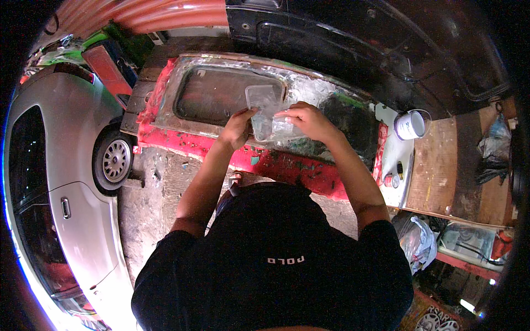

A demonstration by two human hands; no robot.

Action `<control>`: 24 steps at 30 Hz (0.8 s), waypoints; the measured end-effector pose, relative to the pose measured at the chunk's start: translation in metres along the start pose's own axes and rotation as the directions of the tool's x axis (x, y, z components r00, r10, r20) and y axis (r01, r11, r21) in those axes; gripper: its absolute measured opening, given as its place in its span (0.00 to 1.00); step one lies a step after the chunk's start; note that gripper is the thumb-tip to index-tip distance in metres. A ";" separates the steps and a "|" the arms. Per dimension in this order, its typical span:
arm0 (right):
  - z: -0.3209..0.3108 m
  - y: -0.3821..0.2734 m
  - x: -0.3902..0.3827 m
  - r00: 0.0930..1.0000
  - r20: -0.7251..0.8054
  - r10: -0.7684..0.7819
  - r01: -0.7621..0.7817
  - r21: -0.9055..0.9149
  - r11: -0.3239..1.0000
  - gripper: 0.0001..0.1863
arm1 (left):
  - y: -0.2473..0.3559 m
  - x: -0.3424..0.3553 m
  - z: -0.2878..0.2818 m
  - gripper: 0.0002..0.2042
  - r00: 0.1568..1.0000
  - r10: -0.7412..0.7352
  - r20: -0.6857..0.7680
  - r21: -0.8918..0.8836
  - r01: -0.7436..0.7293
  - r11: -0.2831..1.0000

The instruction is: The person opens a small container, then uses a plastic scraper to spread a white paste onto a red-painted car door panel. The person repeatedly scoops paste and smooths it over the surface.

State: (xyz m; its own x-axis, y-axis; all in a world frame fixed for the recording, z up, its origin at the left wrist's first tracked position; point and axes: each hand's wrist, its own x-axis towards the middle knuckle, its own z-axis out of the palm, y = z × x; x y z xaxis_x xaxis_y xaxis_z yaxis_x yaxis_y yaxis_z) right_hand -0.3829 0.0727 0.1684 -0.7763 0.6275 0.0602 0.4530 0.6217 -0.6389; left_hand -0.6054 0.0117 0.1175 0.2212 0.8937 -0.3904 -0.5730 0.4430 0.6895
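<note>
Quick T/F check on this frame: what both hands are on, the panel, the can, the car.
1. Both hands hold a clear plastic sheet over the panel. True: left hand and right hand each grip a side.
2. The panel is blue. False: it is red with a silvery filled area around its window opening.
3. A white can stands to the person's right. True.
4. The silver car is on the person's right. False: it is on the left.
5. The right hand holds the can. False: the can stands apart, untouched.
</note>
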 end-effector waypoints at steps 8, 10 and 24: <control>0.004 0.002 -0.008 0.990 -0.070 0.124 -0.124 0.002 0.992 0.15 | 0.002 0.002 0.000 0.17 1.000 0.000 -0.022 -0.089 -0.002 0.996; 0.008 0.002 -0.005 0.992 -0.073 0.107 -0.107 0.008 0.994 0.16 | -0.004 0.007 -0.004 0.17 1.000 0.008 -0.014 -0.119 -0.010 0.993; 0.017 -0.003 0.012 0.995 -0.009 0.095 -0.092 0.167 0.982 0.16 | -0.016 0.031 -0.021 0.20 1.000 -0.004 0.010 -0.101 0.005 0.995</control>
